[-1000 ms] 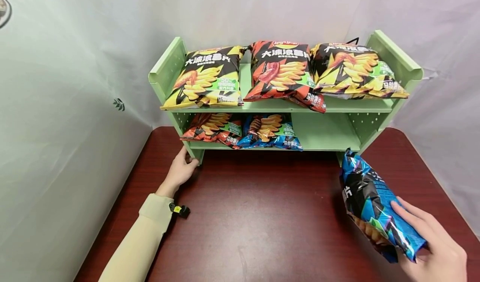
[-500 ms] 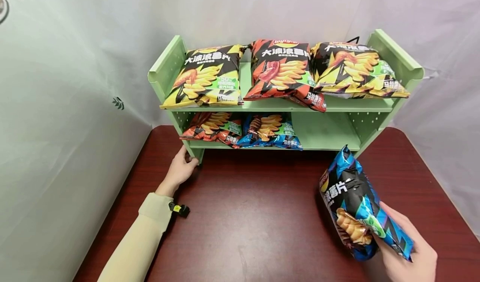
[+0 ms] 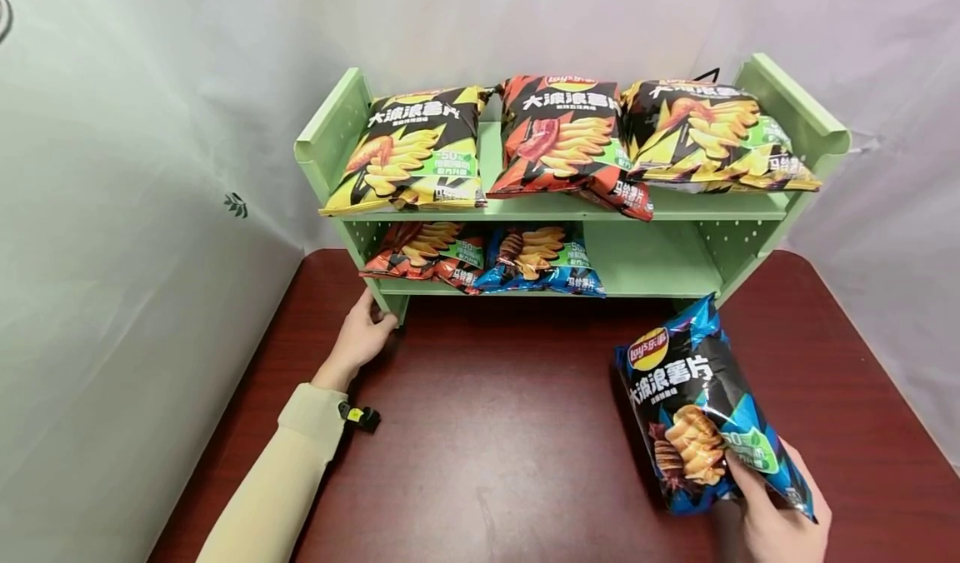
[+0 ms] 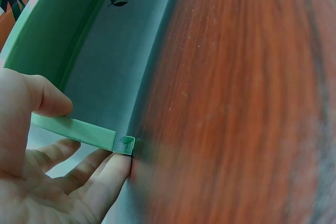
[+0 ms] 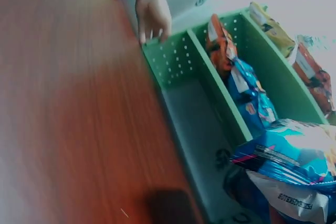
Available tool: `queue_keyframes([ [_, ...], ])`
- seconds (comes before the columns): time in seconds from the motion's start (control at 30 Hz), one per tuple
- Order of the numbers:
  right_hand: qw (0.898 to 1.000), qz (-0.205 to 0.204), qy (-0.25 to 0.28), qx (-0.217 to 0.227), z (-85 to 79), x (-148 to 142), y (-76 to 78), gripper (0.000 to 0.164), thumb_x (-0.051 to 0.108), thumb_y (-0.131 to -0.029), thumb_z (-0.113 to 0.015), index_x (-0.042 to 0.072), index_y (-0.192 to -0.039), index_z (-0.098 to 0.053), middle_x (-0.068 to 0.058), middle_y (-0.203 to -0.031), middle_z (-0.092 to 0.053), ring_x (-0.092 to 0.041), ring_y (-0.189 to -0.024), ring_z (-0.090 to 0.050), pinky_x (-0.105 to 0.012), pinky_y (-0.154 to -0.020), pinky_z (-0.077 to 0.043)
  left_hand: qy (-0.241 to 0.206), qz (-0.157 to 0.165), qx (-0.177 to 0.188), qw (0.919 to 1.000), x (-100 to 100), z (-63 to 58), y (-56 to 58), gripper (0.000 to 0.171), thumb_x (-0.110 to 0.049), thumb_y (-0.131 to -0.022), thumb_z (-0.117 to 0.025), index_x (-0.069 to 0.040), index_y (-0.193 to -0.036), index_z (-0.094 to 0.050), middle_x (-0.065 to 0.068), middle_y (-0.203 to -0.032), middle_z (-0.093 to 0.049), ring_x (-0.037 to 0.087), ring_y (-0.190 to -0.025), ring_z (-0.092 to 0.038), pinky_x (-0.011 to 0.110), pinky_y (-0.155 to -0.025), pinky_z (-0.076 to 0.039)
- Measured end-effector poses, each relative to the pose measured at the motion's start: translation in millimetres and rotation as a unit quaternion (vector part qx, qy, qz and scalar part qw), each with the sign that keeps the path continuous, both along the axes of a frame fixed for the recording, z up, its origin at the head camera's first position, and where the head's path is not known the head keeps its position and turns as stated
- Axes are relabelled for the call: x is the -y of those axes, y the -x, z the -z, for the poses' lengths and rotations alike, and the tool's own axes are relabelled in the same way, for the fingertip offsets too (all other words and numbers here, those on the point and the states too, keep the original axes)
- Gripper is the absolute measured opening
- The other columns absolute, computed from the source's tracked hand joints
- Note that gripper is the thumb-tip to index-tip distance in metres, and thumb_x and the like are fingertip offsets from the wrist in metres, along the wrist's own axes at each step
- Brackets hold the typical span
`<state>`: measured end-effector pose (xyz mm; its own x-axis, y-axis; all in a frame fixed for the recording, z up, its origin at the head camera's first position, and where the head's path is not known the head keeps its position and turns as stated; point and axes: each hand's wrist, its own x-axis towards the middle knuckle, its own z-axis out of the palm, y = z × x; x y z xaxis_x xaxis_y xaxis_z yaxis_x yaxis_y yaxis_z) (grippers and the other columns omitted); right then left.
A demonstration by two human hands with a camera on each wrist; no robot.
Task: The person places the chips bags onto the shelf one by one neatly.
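A green two-tier shelf rack (image 3: 652, 263) stands at the back of the table. My left hand (image 3: 362, 336) holds the foot of its left side; in the left wrist view the thumb lies on one side of the green leg edge (image 4: 79, 130) and the fingers on the other. At the front right, my right hand (image 3: 787, 521) grips a blue-and-black bag of potato chips (image 3: 675, 380) by its lower right corner, thumb on the printed front. The bag leans with its front facing up, below the rack's right end. The fingers behind it are hidden.
On the upper tier lie a yellow chip bag (image 3: 412, 151), a red one (image 3: 558, 142) and another yellow bag (image 3: 708, 138). Below, a red bag (image 3: 431, 255) and a blue bag (image 3: 540, 259) fill the left and middle. Pale curtains (image 3: 150, 213) enclose the dark red table (image 3: 510, 430).
My right hand has moved left with the blue chip bag and turned it, so its printed front now faces up toward me. My left hand stays on the rack's leg.
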<state>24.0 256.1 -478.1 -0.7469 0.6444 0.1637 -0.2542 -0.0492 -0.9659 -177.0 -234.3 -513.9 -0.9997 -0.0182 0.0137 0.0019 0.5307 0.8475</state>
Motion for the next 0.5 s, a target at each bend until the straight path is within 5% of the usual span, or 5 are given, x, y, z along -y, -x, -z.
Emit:
queue_keyframes([
  [0.1,0.989,0.006,0.146,-0.01,3.8,10.3,-0.3,0.044,-0.029,-0.083,-0.062,-0.012,-0.124,-0.067,-0.005,-0.098,-0.078,-0.011,-0.08,-0.068,-0.02,-0.067,-0.057,-0.001,0.001,0.001,1.0,-0.3,-0.4,-0.3,0.067,-0.009,-0.098,-0.056,-0.02,-0.16,-0.035,0.019,-0.131,-0.061,0.028,-0.098,-0.055,0.039,-0.083,-0.043],
  [0.23,0.953,0.022,0.303,-0.005,10.9,16.8,0.4,0.051,-0.029,-0.085,-0.06,-0.005,-0.13,-0.065,-0.009,-0.104,-0.075,-0.017,-0.081,-0.07,-0.03,-0.059,-0.059,-0.001,0.0,0.001,1.0,-1.2,-1.3,-0.8,0.066,-0.01,-0.098,-0.056,-0.018,-0.16,-0.035,0.02,-0.131,-0.06,0.028,-0.099,-0.056,0.038,-0.083,-0.044],
  [0.37,0.934,0.005,0.355,0.033,19.8,13.5,-0.1,0.059,-0.025,-0.088,-0.06,0.009,-0.136,-0.061,-0.002,-0.115,-0.071,-0.016,-0.09,-0.071,-0.034,-0.06,-0.06,0.0,-0.001,-0.001,1.0,-1.5,-1.6,-1.5,0.064,-0.009,-0.097,-0.055,-0.017,-0.158,-0.037,0.019,-0.133,-0.061,0.028,-0.101,-0.057,0.038,-0.085,-0.045],
  [0.5,0.913,-0.032,0.407,0.02,28.3,9.5,-2.4,0.062,-0.023,-0.091,-0.056,0.017,-0.138,-0.057,-0.001,-0.121,-0.068,-0.018,-0.099,-0.07,-0.038,-0.066,-0.062,0.001,-0.002,0.003,1.0,-1.4,-2.3,-2.0,0.063,-0.009,-0.097,-0.056,-0.018,-0.158,-0.037,0.019,-0.128,-0.061,0.028,-0.099,-0.055,0.038,-0.084,-0.044],
])
